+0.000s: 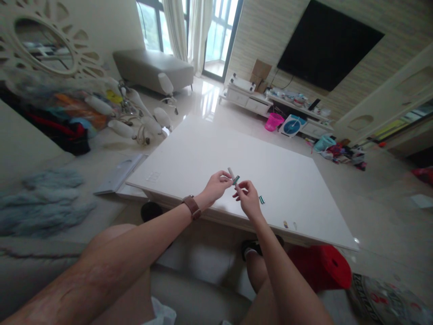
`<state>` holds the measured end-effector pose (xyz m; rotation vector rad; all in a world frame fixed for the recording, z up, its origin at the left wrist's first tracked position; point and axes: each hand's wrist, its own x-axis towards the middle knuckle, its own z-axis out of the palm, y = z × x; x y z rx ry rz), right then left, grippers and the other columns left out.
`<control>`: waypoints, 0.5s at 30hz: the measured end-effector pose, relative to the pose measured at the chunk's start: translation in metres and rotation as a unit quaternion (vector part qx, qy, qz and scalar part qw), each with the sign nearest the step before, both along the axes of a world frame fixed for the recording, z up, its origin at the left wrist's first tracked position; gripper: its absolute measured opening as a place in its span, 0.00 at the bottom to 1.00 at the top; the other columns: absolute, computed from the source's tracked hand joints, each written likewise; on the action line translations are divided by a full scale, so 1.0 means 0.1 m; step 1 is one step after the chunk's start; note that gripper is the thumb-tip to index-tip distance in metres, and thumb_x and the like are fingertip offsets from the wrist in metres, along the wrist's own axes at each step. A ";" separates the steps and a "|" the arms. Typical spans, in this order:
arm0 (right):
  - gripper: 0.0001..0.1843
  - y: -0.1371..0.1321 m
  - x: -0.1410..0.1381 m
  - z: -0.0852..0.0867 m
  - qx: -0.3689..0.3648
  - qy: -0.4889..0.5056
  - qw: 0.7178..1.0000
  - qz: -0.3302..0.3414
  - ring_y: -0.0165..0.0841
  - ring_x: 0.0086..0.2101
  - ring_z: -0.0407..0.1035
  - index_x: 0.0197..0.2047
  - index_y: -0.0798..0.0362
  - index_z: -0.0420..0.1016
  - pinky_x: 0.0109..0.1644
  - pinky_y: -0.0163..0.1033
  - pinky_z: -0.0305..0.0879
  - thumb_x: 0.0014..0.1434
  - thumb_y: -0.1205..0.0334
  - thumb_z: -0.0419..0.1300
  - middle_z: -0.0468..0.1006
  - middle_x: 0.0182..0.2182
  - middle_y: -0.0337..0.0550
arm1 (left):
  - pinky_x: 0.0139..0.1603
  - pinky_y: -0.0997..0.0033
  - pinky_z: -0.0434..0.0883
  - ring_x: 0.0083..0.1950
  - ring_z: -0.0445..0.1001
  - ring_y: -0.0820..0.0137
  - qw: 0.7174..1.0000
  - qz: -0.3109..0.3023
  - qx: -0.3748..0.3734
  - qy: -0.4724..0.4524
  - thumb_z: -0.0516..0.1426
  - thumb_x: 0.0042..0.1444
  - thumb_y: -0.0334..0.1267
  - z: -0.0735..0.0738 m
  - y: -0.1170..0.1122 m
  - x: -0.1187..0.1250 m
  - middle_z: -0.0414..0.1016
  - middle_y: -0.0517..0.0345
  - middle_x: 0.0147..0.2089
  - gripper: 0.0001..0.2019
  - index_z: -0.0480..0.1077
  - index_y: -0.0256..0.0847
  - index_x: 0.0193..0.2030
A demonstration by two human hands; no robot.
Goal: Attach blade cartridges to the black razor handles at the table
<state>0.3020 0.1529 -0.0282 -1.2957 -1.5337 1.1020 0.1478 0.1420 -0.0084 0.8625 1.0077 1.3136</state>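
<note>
Above the near side of the white table, both my hands are together at one small object. It is a slim pale grey strip with a small dark green piece set across it. My left hand, with a brown watch strap at the wrist, pinches at the green piece. The fingers of my right hand close round the lower end of the strip. How the two parts join is too small to tell. A similar green and white piece lies on the tabletop just right of my right hand.
Two tiny items, one of them brownish, lie near the table's front edge. A faint clear item is at the left. A red roll stands below the right side. Lamp parts crowd the floor at left.
</note>
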 end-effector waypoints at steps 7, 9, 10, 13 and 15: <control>0.14 -0.09 -0.14 0.07 -0.041 0.064 0.997 0.033 0.33 0.33 0.75 0.36 0.52 0.68 0.36 0.38 0.72 0.54 0.51 0.62 0.75 0.34 0.40 | 0.32 0.73 0.66 0.29 0.74 0.71 0.999 0.000 0.005 0.033 0.63 0.50 0.32 0.02 -0.02 0.03 0.77 0.58 0.28 0.10 0.66 0.39 0.36; 0.13 -0.07 -0.11 0.07 -0.038 0.060 0.997 0.013 0.36 0.38 0.75 0.37 0.52 0.70 0.39 0.38 0.71 0.56 0.51 0.59 0.77 0.37 0.43 | 0.32 0.74 0.65 0.29 0.74 0.71 0.998 0.010 0.017 0.064 0.63 0.50 0.32 0.01 -0.01 0.01 0.77 0.58 0.27 0.09 0.66 0.39 0.35; 0.13 -0.06 -0.09 0.07 -0.034 0.058 0.998 0.003 0.36 0.40 0.74 0.38 0.52 0.71 0.40 0.38 0.70 0.57 0.50 0.57 0.78 0.38 0.45 | 0.32 0.75 0.65 0.29 0.74 0.71 0.996 0.011 0.024 0.080 0.63 0.50 0.32 0.01 -0.01 0.00 0.77 0.58 0.27 0.09 0.66 0.39 0.35; 0.17 -0.02 -0.07 0.03 -0.022 0.049 0.998 -0.019 0.36 0.39 0.73 0.37 0.53 0.73 0.37 0.35 0.68 0.57 0.47 0.56 0.78 0.36 0.46 | 0.34 0.74 0.66 0.31 0.75 0.71 0.990 -0.003 0.045 0.131 0.62 0.51 0.32 -0.02 0.00 -0.01 0.78 0.57 0.27 0.08 0.67 0.39 0.36; 0.18 0.00 -0.08 -0.01 -0.009 0.045 0.998 -0.045 0.35 0.36 0.71 0.34 0.54 0.74 0.34 0.35 0.65 0.54 0.46 0.60 0.77 0.32 0.45 | 0.35 0.72 0.68 0.32 0.76 0.70 0.987 -0.021 0.050 0.149 0.61 0.52 0.31 -0.04 0.00 -0.02 0.78 0.56 0.27 0.07 0.67 0.39 0.37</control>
